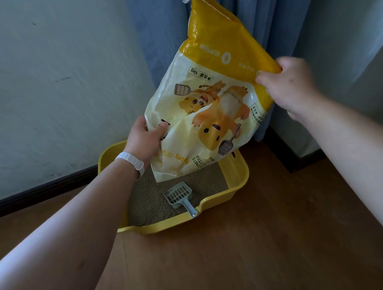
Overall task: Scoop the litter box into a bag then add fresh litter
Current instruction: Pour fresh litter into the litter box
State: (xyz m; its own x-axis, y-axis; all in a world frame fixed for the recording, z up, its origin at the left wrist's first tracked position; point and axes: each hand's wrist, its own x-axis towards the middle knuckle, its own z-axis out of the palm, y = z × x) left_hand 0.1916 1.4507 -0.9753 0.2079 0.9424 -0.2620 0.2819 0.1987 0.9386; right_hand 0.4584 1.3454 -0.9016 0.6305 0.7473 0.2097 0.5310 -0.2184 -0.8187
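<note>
My left fingers [160,128] pinch the lower left side of the litter bag [214,100]; left hand [144,141] wears a white wristband [132,163]. My right hand [289,85] is clenched on the bag's upper right edge. Bag is upside down and tilted, mouth end low over the litter box [241,177], stitched end up against the blue curtain [254,8]. Can't tell if litter is flowing. Box is yellow, on the wood floor [268,255] by the wall [50,88], filled with tan litter [148,196]. Grey scoop [179,197] lies in the box, handle resting on its near rim.
</note>
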